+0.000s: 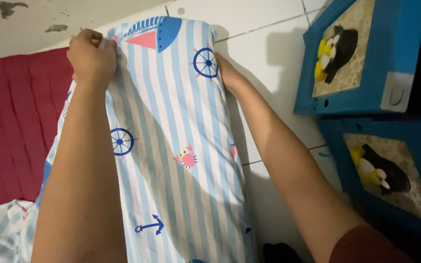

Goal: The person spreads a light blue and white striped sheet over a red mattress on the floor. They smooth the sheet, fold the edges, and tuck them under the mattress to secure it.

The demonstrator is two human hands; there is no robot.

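the left hand (92, 54) has a closed grip on the top corner of the striped pillow (181, 146); the right hand (227, 73) presses its far edge, grip not clear. the pillow stands over a red mattress (15, 122), probably soft and light; corners hold best.

Your view is evenly and rather dimly lit, with a cool indoor cast and no hard glare on the white floor tiles (269, 53). Your right arm (288, 160) throws a soft grey shadow onto the tiles beside it, and folds in the striped cloth (181, 126) carry gentle diagonal shading (light seems to come from above and behind you). Focus holds fairly sharp at the centre, while the blue cabinet (400, 44) at the right edge darkens and looks slightly soft.
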